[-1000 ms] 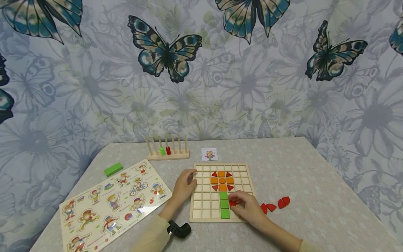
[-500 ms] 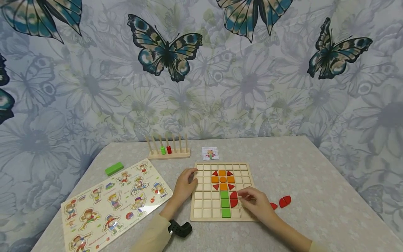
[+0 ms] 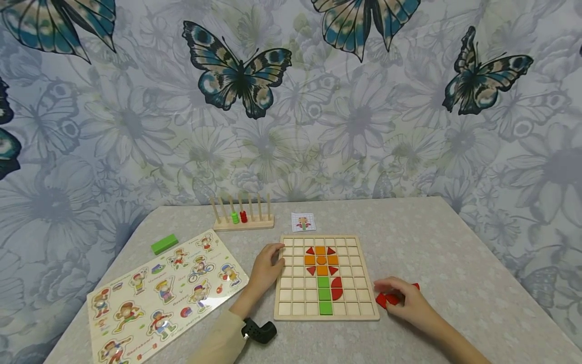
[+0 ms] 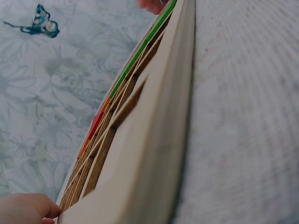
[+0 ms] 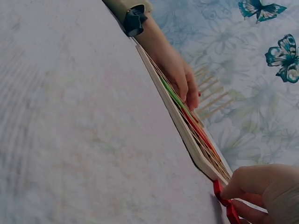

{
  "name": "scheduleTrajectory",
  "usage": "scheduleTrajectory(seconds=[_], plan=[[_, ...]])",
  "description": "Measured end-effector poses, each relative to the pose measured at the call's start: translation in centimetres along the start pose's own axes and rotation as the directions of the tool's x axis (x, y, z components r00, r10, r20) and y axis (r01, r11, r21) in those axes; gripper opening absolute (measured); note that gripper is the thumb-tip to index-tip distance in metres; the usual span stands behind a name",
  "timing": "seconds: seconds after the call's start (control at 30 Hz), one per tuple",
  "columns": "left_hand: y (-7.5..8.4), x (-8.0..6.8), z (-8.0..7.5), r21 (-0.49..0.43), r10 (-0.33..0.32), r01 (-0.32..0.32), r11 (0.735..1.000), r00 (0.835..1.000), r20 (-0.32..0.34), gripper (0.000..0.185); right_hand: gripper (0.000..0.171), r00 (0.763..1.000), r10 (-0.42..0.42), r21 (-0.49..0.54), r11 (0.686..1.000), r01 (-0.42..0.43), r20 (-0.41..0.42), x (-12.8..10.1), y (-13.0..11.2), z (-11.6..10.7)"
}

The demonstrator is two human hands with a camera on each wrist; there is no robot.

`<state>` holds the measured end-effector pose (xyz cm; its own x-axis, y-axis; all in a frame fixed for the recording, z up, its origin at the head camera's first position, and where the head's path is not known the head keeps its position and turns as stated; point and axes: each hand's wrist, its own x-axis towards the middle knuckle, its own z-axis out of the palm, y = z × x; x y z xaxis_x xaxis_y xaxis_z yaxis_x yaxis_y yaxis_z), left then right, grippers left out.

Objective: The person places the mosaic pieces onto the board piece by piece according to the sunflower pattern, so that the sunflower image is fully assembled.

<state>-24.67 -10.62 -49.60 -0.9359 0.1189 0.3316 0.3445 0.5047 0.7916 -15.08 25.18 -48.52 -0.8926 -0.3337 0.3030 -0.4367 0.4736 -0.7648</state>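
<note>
Red pieces (image 3: 385, 300) near the table's right edge: right hand (image 3: 409, 303) curls onto them, should pinch one cleanly; left hand (image 3: 265, 268) fingers rest bent on the grid board (image 3: 359, 316).

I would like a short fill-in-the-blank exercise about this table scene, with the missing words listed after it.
1. The left hand rests on the ____ edge of the grid board.
2. The right hand touches the loose ____ pieces beside the board.
3. The stem of green squares stands below the ____ squares.
4. The peg rack holds one green ring and one ____ ring.

Missing words: left; red; orange; red
</note>
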Motion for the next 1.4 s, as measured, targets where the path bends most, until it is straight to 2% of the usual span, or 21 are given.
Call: scheduleTrajectory(seconds=[0.17,0.33,0.6,0.83,1.07,1.2,1.4], plan=[[0.1,-0.1,-0.1,-0.002,0.000,0.000,1.000,1.000,-0.001,0.035,0.045,0.997,-0.071,0.041,0.997,0.070,0.028,-0.2,0.2,-0.2],[0.0,-0.2,-0.1,-0.004,0.002,-0.002,1.000,1.000,0.004,0.036,0.045,0.996,-0.085,0.025,0.996,0.084,0.011,-0.2,0.0,0.0],[0.0,-0.2,0.0,0.001,0.003,-0.003,1.000,1.000,-0.002,0.036,0.039,0.997,0.031,-0.041,0.999,-0.034,-0.076,-0.1,0.0,0.4],[-0.1,-0.2,-0.1,0.010,0.002,-0.002,1.000,1.000,-0.004,0.035,0.037,0.992,0.061,-0.062,0.996,-0.068,-0.110,0.1,-0.2,0.8],[-0.1,-0.1,-0.1,0.004,-0.003,0.003,1.000,1.000,-0.003,0.035,0.033,0.966,0.150,-0.051,0.985,-0.164,-0.211,1.0,-0.5,0.9],[0.0,-0.1,-0.1,0.001,-0.017,0.017,1.000,1.000,0.008,0.036,0.033,0.963,0.184,-0.060,0.978,-0.199,-0.198,1.6,-0.8,1.2],[-0.1,0.0,0.1,0.004,-0.004,0.004,1.000,1.000,-0.001,0.035,0.032,0.976,0.165,-0.041,0.984,-0.173,-0.139,3.0,-1.3,2.4]])
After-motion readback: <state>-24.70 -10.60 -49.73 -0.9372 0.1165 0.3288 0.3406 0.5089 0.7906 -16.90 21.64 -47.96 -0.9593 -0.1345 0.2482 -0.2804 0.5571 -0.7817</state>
